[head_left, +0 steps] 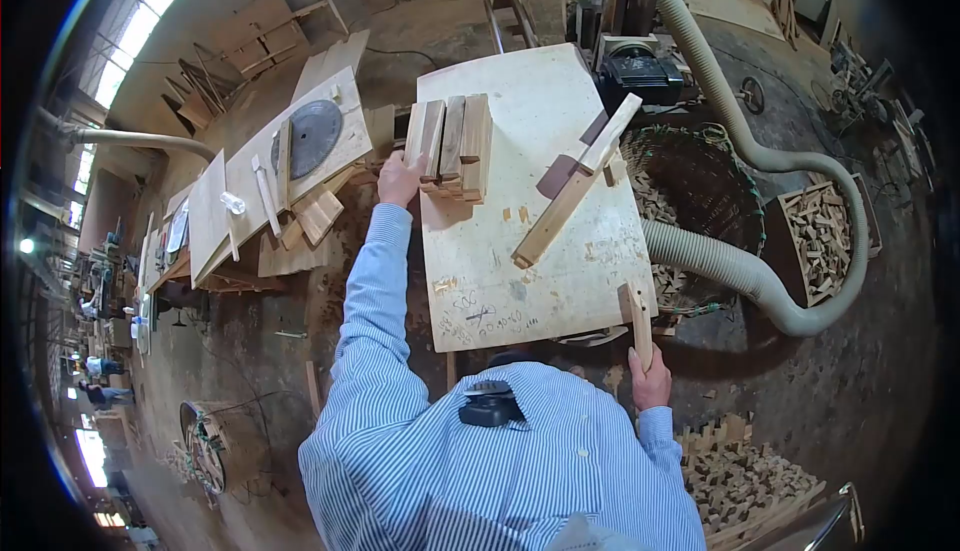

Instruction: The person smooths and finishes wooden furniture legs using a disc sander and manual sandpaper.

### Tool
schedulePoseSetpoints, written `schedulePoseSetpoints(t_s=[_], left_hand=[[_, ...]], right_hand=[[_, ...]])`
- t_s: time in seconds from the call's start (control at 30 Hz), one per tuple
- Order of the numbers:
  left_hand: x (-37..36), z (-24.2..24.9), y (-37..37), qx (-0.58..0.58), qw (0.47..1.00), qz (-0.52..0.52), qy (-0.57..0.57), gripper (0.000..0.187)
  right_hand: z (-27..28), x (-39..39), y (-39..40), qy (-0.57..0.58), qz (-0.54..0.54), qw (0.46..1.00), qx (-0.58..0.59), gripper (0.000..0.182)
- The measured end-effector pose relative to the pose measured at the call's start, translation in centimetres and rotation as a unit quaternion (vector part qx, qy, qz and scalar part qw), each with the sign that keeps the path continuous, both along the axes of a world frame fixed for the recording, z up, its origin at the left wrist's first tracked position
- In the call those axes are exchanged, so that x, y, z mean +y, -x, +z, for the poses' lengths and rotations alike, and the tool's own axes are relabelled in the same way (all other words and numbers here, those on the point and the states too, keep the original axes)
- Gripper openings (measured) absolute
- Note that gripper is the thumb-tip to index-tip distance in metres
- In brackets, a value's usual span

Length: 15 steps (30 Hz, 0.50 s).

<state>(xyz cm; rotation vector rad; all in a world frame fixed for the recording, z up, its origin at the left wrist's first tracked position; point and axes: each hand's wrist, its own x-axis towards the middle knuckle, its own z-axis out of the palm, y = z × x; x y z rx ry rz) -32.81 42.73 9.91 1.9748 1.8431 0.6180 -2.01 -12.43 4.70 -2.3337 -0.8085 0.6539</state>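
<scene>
On the left part of the pale plywood tabletop [545, 311] stands a stack of short wooden blocks [474, 141], lying side by side and layered. My left hand [399, 179] is at the stack's near left corner, its fingers closed on the end of the leftmost wooden block [428, 136]. My right hand [651, 381], low by the table's front right corner, is wrapped around a narrow wooden piece [641, 326]. That piece points upward from my fist, and its far end overlaps the table corner. A long wooden bar [560, 213] lies diagonally across the table between my hands.
Dark brown pieces [556, 177] sit against the bar, near a black motor [642, 71]. A wicker basket [745, 166] with offcuts and a ribbed hose [720, 263] border the table's right. Leftward is a bench with a round saw blade [318, 136]. More offcuts [745, 486] lie behind my right arm.
</scene>
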Motion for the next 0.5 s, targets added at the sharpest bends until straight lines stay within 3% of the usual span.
schedulePoseSetpoints(t_s=[0.03, 0.1, 0.13, 0.3, 0.37, 0.5], left_hand=[[0.7, -0.4, 0.8, 0.0, 1.0, 0.0, 0.003, 0.065], [0.9, 0.8, 1.8, -0.031, 0.992, -0.045, 0.115, 0.063], [1.3, -0.1, 2.4, -0.045, 0.997, -0.056, 0.041, 0.057], [2.2, -0.3, 4.1, -0.148, 0.987, -0.039, 0.04, 0.044], [1.3, 1.7, 4.4, -0.251, 0.966, -0.042, 0.041, 0.04], [-2.6, 5.8, 1.8, -0.352, 0.928, -0.112, 0.057, 0.039]], right_hand=[[-0.1, 0.0, 0.1, 0.003, -0.003, 1.0, -0.007, 0.059], [-0.3, 0.2, 0.0, 0.009, -0.004, 1.0, -0.011, 0.058], [-0.4, 0.1, 0.0, 0.013, -0.004, 1.0, -0.016, 0.057], [-0.2, 0.4, 0.1, 0.024, -0.008, 1.0, -0.012, 0.056], [-0.3, 0.6, 0.3, 0.028, -0.018, 0.999, -0.012, 0.056], [-0.8, 0.1, 0.4, 0.042, -0.025, 0.998, -0.031, 0.057]])
